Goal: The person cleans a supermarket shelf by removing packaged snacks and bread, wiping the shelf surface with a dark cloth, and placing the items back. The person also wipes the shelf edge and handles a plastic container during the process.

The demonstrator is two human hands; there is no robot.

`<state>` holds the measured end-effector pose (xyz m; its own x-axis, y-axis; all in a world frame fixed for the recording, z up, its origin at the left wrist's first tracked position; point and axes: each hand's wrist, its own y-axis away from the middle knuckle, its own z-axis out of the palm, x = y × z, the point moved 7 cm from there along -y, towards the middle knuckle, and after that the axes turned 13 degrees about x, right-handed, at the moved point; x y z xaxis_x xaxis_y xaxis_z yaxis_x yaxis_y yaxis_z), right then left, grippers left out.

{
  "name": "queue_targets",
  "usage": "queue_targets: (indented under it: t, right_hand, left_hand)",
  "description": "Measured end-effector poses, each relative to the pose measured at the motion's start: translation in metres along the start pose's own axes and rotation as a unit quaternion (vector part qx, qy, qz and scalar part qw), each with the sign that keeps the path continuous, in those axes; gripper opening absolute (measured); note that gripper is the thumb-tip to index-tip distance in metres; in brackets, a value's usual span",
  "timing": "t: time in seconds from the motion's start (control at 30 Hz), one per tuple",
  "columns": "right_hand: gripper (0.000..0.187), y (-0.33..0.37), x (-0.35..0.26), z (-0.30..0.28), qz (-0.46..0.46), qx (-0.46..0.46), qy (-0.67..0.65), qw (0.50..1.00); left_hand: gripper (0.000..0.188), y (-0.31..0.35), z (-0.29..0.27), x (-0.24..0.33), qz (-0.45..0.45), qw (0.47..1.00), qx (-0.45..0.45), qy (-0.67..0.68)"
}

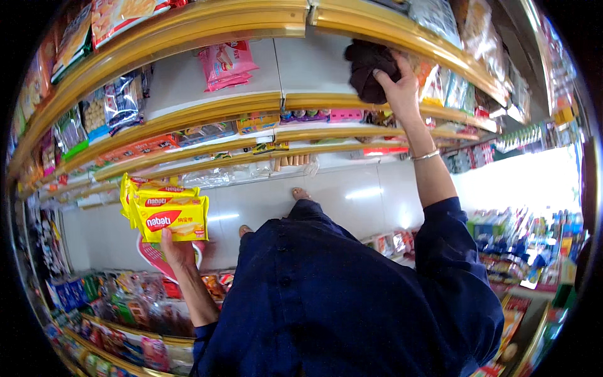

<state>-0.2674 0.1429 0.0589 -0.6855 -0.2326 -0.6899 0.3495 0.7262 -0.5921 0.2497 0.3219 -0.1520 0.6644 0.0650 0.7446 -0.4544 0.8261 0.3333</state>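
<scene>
And here's the tiered shelving (311,69), the biggest thing in view, gold-edged and white-decked, bending right across the top and stacked with packaged goods at both ends. Then the person's dark navy shirt (326,289), filling the lower middle, both sleeves ending short of the wrists. Below the shelves runs the pale tiled floor (339,182), streaked with reflected light. Lower left, a rack of packets (144,301), crowded and many-coloured.

Now a pink basket (151,251) with a pale rim, partly hidden; whether it hangs from the arm, one cannot tell. In front of it, the yellow packets (179,217), several overlapping in a bunch, held up clear of the shelves. Up right, a dark brown cloth (369,66), bunched, over the pale deck. Across that deck to the left, pink packets (226,66) lie piled together.

To the hands! The right hand (402,88) reaches in at the shelf, thumb and fingers closed round the cloth. The left hand (178,251) grips the yellow bunch, thumb pressed on the front packet. Smallest of all, a slim bracelet (426,155) circles the right wrist.
</scene>
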Motion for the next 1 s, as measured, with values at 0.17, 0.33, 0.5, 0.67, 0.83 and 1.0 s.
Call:
queue_targets:
  t: [0.17, 0.33, 0.5, 0.67, 0.83, 1.0]
  right_hand:
    - [0.050, -0.035, 0.056, 0.036, -0.170, -0.232, 0.316, 0.904]
    - [0.048, -0.060, 0.054, 0.043, -0.258, -0.202, 0.310, 0.892]
    - [0.050, -0.043, 0.107, 0.087, -0.294, -0.290, 0.238, 0.879]
    - [0.048, -0.011, 0.108, 0.095, -0.202, -0.406, 0.143, 0.880]
    - [0.047, -0.021, 0.110, 0.128, -0.280, -0.347, 0.201, 0.872]
    - [0.045, -0.118, 0.214, 0.185, -0.112, -0.298, 0.230, 0.920]
  left_hand:
    - [0.061, 0.052, -0.017, -0.083, -0.031, 0.991, 0.114, 0.069]
    - [0.061, 0.107, 0.010, -0.140, -0.029, 0.972, 0.188, 0.137]
    - [0.064, 0.125, 0.017, -0.164, -0.049, 0.966, 0.202, 0.154]
    - [0.065, 0.127, 0.003, -0.169, -0.058, 0.968, 0.222, 0.103]
    - [0.067, 0.135, -0.004, -0.162, -0.070, 0.967, 0.232, 0.080]
    - [0.068, 0.136, -0.010, -0.170, -0.082, 0.962, 0.250, 0.073]
